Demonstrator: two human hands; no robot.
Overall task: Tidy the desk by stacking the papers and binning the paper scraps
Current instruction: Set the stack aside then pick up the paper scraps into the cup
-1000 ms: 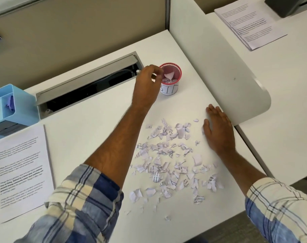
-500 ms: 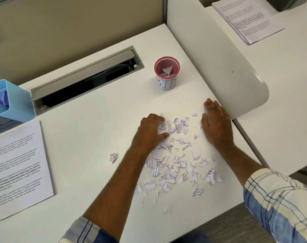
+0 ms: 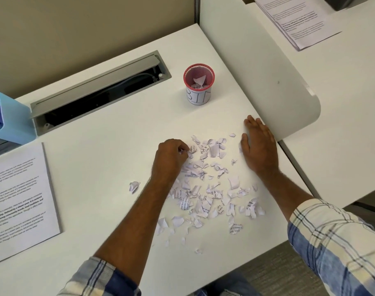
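Note:
A heap of torn paper scraps (image 3: 212, 189) lies on the white desk (image 3: 101, 167). My left hand (image 3: 171, 158) is at the heap's upper left edge, fingers curled and pinching a few scraps. My right hand (image 3: 258, 149) lies flat on the desk at the heap's right side, fingers straight. A red mesh cup marked BIN (image 3: 198, 84) stands behind the heap with some scraps inside. One stray scrap (image 3: 134, 186) lies left of my left forearm. A stack of printed papers (image 3: 17, 199) sits at the desk's left edge.
A grey cable slot (image 3: 96, 90) with its lid open runs along the back. A blue organiser (image 3: 4, 120) stands at the far left. A white divider panel (image 3: 263, 67) borders the right side, with another paper stack (image 3: 297, 20) on the neighbouring desk beyond.
My left hand came back from the bin cup to the heap and now curls on some scraps. A stray scrap appeared left of the heap. The right hand stayed flat.

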